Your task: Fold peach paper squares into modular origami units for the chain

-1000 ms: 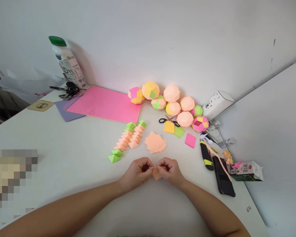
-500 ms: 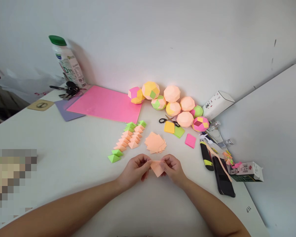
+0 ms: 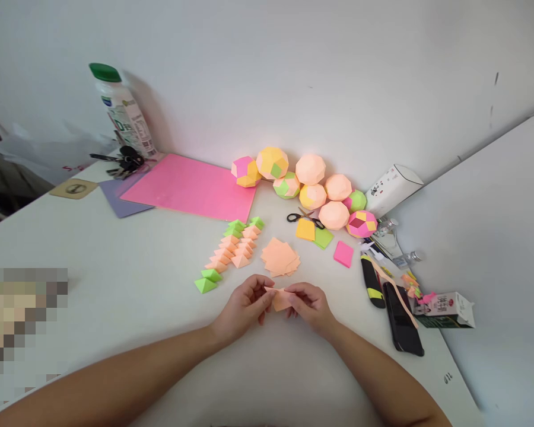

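Observation:
A small peach paper square point(image 3: 279, 298), partly folded, is pinched between my left hand point(image 3: 244, 306) and my right hand point(image 3: 310, 305) just above the white table point(image 3: 129, 279). Both hands have their fingers closed on its edges. Just beyond them lies a loose stack of peach paper squares point(image 3: 280, 257). To its left run rows of folded peach and green paper pyramids point(image 3: 229, 251).
Paper polyhedron balls point(image 3: 314, 187) cluster against the wall with black scissors point(image 3: 303, 217) and yellow, green and pink squares point(image 3: 323, 240). A pink sheet point(image 3: 191, 187), keys and a bottle point(image 3: 122, 115) stand far left. A phone point(image 3: 401, 320), marker and small cartons crowd the right edge.
My hands have shifted slightly away from me and the peach paper was opened out, then folded flatter between my fingertips.

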The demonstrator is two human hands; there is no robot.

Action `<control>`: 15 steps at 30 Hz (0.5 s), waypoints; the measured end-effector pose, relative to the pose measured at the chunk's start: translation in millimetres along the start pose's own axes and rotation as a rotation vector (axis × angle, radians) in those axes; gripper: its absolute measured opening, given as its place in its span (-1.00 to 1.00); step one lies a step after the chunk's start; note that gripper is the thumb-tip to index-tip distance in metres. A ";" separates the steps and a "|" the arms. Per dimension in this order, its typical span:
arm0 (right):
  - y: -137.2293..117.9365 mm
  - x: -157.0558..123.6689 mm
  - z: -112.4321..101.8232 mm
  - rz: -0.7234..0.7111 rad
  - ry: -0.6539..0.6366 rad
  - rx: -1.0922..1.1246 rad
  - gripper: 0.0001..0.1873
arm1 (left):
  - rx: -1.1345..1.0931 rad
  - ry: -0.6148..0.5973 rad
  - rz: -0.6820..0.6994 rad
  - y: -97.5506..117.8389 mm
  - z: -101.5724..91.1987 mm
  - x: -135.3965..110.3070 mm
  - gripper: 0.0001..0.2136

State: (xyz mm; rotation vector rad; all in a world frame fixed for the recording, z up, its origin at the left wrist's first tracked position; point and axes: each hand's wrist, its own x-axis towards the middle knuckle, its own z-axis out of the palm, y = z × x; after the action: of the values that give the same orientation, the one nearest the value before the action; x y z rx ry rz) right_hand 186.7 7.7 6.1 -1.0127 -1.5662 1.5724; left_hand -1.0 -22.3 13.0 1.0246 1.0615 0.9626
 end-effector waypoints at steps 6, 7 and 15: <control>2.6 1.1 -3.4 0.053 0.028 -0.008 -0.76 | 0.208 0.110 0.213 -10.2 0.0 -3.3 -0.79; 3.2 1.7 -3.1 0.058 0.039 -0.011 -0.78 | 0.233 0.131 0.249 -10.7 -0.4 -3.3 -0.79; -2.0 5.5 0.4 0.089 0.022 -0.018 -0.52 | 0.034 0.041 0.168 -4.3 -2.8 -0.5 -0.86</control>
State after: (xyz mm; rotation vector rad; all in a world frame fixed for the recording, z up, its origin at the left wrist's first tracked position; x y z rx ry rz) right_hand 183.6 12.5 7.8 -1.1198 -1.5422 1.6038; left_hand -3.3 -23.3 8.5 1.1401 1.0408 1.1080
